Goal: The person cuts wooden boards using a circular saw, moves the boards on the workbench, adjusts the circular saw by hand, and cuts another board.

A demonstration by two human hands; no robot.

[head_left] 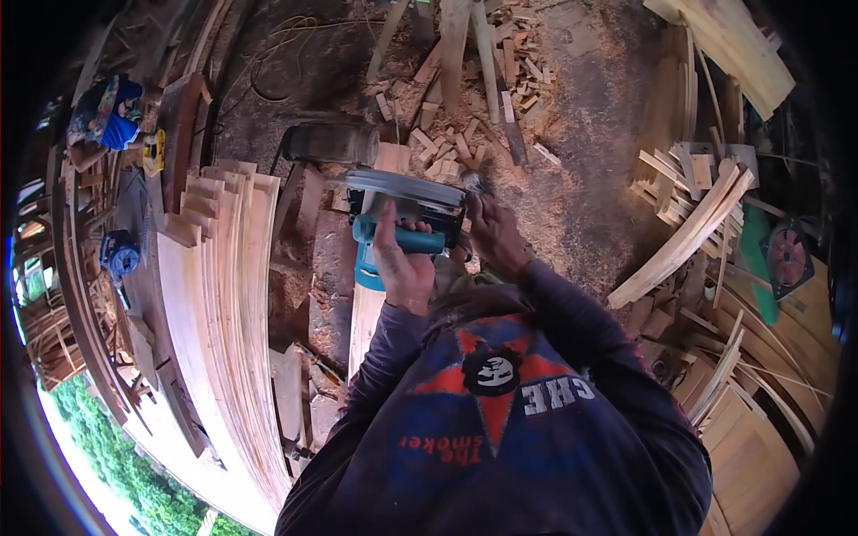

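A teal power saw (pixel 365 261), which looks like a circular saw, is tilted in front of my chest with its grey metal base plate (pixel 413 186) turned away from me. My left hand (pixel 402 272) wraps round its teal handle, thumb pointing up. At the saw's right end, my right hand (pixel 497 234) has its fingers closed by the edge of the base plate. A small greyish thing shows at those fingertips, too blurred to name. Beneath the saw, a pale board (pixel 366 322) runs toward me.
Long curved planks (pixel 228 295) are stacked on my left. Small wood offcuts (pixel 456 147) and sawdust cover the ground ahead, near wooden legs (pixel 454 54). More curved pieces (pixel 688 237) lie on the right. A blue power tool (pixel 119 255) and another person (pixel 112 116) are at far left.
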